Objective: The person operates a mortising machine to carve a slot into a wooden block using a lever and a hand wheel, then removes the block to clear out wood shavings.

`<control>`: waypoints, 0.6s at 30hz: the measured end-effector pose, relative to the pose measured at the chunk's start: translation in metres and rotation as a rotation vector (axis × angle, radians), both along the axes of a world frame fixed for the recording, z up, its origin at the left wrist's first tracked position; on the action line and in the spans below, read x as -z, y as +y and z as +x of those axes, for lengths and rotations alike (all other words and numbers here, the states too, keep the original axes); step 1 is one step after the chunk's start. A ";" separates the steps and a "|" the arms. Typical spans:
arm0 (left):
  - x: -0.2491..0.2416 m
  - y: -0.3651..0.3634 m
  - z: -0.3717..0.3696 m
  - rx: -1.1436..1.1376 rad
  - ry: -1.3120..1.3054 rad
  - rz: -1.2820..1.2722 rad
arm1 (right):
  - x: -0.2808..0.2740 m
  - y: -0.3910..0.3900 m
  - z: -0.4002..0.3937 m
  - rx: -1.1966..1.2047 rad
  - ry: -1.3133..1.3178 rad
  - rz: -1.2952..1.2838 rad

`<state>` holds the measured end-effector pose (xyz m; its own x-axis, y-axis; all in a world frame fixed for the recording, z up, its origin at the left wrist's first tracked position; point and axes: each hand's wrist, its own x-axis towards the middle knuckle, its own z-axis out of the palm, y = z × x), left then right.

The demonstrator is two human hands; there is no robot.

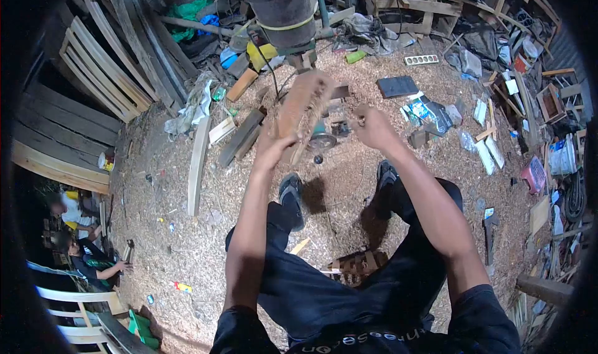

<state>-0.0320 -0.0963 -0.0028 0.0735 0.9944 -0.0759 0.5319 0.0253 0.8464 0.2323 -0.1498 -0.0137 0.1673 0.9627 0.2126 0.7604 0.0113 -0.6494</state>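
I am seated, looking down past my knees at a sawdust-covered floor. My left hand [274, 147] grips the lower end of a flat reddish-brown wooden piece [300, 103], which is blurred and tilts up and away from me. My right hand [370, 125] is raised to the right of the wood, fingers curled; whether it touches the wood or holds something small is unclear. Below the wood on the floor lies a small power tool with a round disc [322, 139]. My feet in dark sandals [291, 192] rest on the sawdust.
Planks [198, 164] and wood offcuts [240, 137] lie left of the tool. Slatted wooden frames [103, 70] lean at the far left. A thick dark post [283, 8] stands ahead. Clutter and boxes [498, 105] crowd the right. Two people [87, 254] sit at the lower left.
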 end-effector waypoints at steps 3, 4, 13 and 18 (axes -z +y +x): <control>0.016 0.000 0.001 0.050 -0.657 -0.499 | -0.004 -0.003 -0.016 -0.085 0.182 -0.155; 0.013 -0.002 0.003 0.049 -0.701 -0.516 | -0.003 -0.003 -0.021 -0.102 0.227 -0.159; -0.003 -0.022 0.012 0.148 -0.574 -0.441 | -0.034 -0.015 -0.063 0.088 0.762 -0.186; 0.000 -0.021 0.002 0.287 -0.457 -0.559 | -0.039 -0.002 -0.009 0.154 0.607 0.044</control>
